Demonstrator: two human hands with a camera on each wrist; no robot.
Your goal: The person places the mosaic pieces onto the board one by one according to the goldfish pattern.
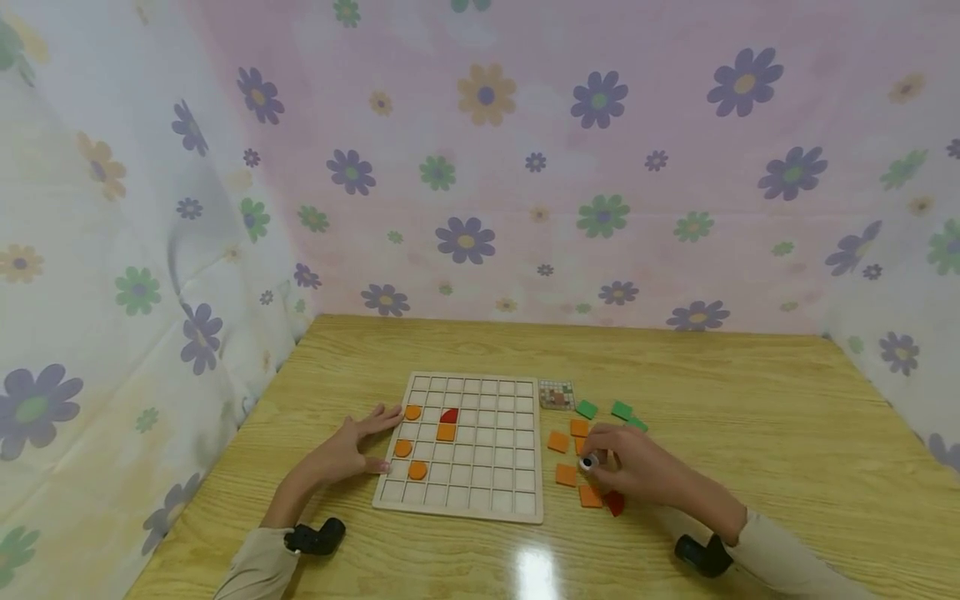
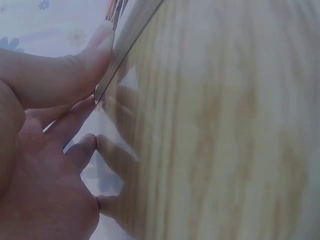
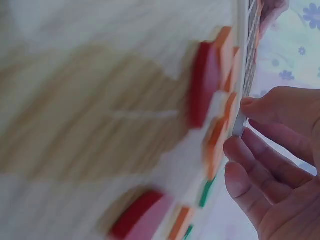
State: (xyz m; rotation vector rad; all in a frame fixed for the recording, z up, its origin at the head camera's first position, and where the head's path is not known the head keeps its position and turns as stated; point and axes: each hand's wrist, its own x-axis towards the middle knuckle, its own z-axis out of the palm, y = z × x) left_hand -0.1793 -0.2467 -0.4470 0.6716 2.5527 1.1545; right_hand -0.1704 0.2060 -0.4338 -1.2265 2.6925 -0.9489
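Behind the desk (image 1: pixel 757 400) flowery cloth (image 1: pixel 525 192) is hung, and right of the board (image 1: pixel 482 457) a small white piece (image 1: pixel 588 462) is pinched by the right hand (image 1: pixel 636 465), best held lightly by its rim, while the board's left edge is touched by the spread-out left hand (image 1: pixel 347 448).

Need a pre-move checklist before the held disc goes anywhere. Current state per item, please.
1. Disc in grip: ok. The right hand pinches a black-and-white disc.
2. Board steadied: ok. The left hand touches the left edge of the board.
3. Disc over the board: not ok. It is off to the right, among loose tiles.
4. Card uncovered: ok. The pattern card lies by the board's far right corner.
5. Card's exact pattern: cannot tell. Print too small.
6. Free cells: ok. Most cells are bare.
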